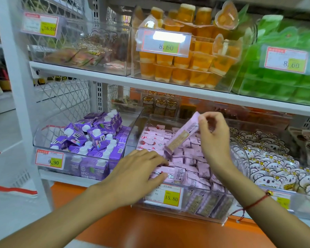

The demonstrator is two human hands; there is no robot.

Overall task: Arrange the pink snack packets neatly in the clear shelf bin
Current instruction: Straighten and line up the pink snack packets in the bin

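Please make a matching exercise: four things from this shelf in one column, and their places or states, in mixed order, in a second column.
Things:
1. purple cartons
2. orange jelly cups
3. left hand
4. right hand

Places or states:
A. upper shelf, behind the 8.60 tag
B. lies flat on the pink packets
C. bin with the 9.90 tag
D. pinches a long pink pack tilted over the bin

Pairs: 1-C, 2-A, 3-B, 4-D

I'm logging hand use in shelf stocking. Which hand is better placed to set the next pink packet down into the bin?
Probably right. The right hand already pinches a pink packet above the clear bin; the left hand lies with fingers flat on the packets there.
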